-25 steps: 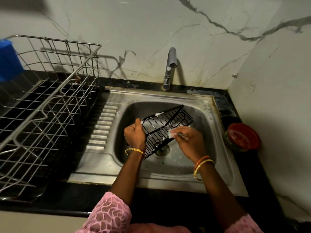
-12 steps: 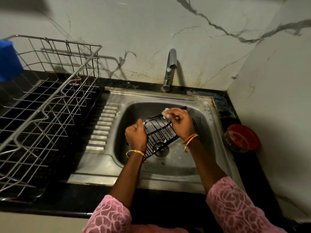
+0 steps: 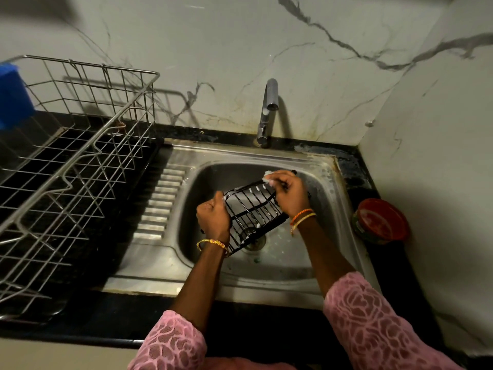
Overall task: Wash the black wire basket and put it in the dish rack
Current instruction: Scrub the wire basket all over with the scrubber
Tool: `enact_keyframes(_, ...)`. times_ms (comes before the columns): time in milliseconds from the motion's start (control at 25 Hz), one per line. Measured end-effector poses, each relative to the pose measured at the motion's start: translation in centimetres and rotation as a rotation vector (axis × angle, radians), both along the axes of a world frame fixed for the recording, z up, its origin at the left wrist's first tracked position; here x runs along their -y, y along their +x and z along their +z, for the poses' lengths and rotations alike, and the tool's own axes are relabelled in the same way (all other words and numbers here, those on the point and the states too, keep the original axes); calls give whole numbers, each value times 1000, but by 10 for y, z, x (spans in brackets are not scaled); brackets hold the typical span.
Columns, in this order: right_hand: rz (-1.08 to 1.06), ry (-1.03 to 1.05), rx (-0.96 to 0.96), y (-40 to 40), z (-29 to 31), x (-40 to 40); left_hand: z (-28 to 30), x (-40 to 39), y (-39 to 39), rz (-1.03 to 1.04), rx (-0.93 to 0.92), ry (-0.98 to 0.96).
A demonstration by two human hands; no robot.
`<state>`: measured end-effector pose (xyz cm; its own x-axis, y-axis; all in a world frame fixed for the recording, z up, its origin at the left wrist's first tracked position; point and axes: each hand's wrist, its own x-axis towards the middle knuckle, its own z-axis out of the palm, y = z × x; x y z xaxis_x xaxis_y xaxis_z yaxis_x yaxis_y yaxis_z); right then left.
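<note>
A: Start closest to the camera. What's there?

B: Two pink lace sleeves [image 3: 373,324] at the bottom edge, with forearms reaching out over the black counter [image 3: 112,311] and into the steel sink [image 3: 344,209].

A: And the hands?

B: The left hand [image 3: 213,216] is curled tight around the near-left edge of the black wire basket [image 3: 252,212], gripping it. A gold bangle [image 3: 212,243] sits on that wrist. The right hand [image 3: 289,193] is at the basket's far top edge, its fingers pinching a small pale soapy scrubber [image 3: 266,178] against the rim wire. Orange and gold bangles are on that wrist.

A: Where is the basket exactly?

B: Held up inside the sink bowl, tilted, above the drain [image 3: 253,240]. White suds cling to several of its wires.

A: What's to the sides?

B: On the left, a steel dish rack [image 3: 80,166] stands on the counter beside the ribbed draining board; something blue [image 3: 13,94] shows at its far-left edge, cut off by the frame. On the right, a round red-lidded tub [image 3: 381,220] sits on the counter near the side wall.

A: Farther back?

B: A steel tap [image 3: 266,110] rises behind the sink, against a pale marble wall [image 3: 320,62] with dark veins.
</note>
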<state>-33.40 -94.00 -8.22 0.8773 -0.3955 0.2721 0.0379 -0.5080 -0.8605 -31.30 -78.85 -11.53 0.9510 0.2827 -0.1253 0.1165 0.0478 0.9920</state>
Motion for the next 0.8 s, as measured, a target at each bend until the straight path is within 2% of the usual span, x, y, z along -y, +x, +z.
enact_keyframes(160,-155,38,-116,12,-5,25,-5,1,0,9,-4,-21)
enact_keyframes(240,-74,53,-91,7,1,9,-7,1,2,14,-12,-25)
enact_keyframes(400,153,-86,-31,-9,2,-16,-11,-1,4,20,-16,-18)
enact_keyframes(640,-104,70,-153,8,-5,21,-10,-6,0,39,-17,-21)
enact_keyframes(720,-15,142,-133,-1,1,3,-11,-6,1,51,-21,-21)
enact_keyframes(800,104,124,-65,-12,5,-19,-11,-6,3,56,-15,-11)
